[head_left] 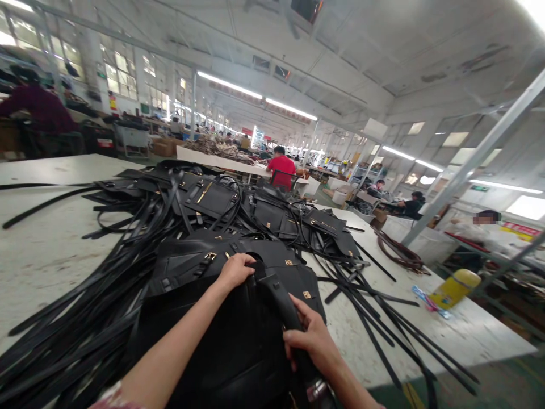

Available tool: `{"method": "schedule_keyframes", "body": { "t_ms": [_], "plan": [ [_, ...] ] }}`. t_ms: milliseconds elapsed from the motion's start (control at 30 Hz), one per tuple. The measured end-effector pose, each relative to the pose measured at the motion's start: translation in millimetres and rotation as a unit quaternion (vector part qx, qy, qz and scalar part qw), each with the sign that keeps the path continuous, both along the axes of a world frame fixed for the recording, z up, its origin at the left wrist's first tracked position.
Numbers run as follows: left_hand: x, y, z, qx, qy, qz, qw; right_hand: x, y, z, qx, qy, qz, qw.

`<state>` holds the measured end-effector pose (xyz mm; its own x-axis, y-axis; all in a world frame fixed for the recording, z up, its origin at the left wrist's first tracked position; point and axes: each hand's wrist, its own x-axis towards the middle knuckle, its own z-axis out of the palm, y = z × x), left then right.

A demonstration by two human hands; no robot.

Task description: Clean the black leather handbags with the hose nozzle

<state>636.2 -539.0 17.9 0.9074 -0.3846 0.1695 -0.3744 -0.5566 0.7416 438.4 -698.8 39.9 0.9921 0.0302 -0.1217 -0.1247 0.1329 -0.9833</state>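
From the head camera, looking down a long white table (38,250): the black bag (230,346) lies at the near edge, right under the person, on top of a heap of others like it. The left hand (236,270) is on the bag's far top edge, fingers curled down over the rim beside the opening and pinching the leather there. The right hand (313,341) is nearer and further right, fingers wrapped tight around the thick black handle (276,295), which arches up from the bag between the two hands. A metal ring (317,392) shows just below that fist. By the look of it, this is the handling stage: bag pinned with one hand, handle gripped with the other. Any further move calls for the left hand to keep the rim steady while the right works the stiff handle. To the left, a mass of loose black straps (85,318) fans across the table. Further off lie more bags (208,196) with gold fittings. On the far right stand a yellow bottle (453,287) and a coil of brown straps (400,255). A person in a red shirt (281,170) sits well beyond.
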Motion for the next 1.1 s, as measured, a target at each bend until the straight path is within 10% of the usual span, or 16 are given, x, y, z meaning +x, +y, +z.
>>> {"method": "schedule_keyframes", "body": {
  "t_ms": [333,733,1100],
  "plan": [
    [-10,-2,-2.3,-0.152,0.098,-0.007,0.984,49,-10,28.6,0.000,-0.021,0.040,0.999],
    [-16,4,1.4,-0.159,0.117,-0.024,0.980,67,-15,34.7,0.017,-0.033,0.007,0.999],
    [1,-6,-3.4,-0.031,0.071,-0.011,0.997,1,-7,18.3,-0.052,0.034,0.059,0.996]
  ]
}}
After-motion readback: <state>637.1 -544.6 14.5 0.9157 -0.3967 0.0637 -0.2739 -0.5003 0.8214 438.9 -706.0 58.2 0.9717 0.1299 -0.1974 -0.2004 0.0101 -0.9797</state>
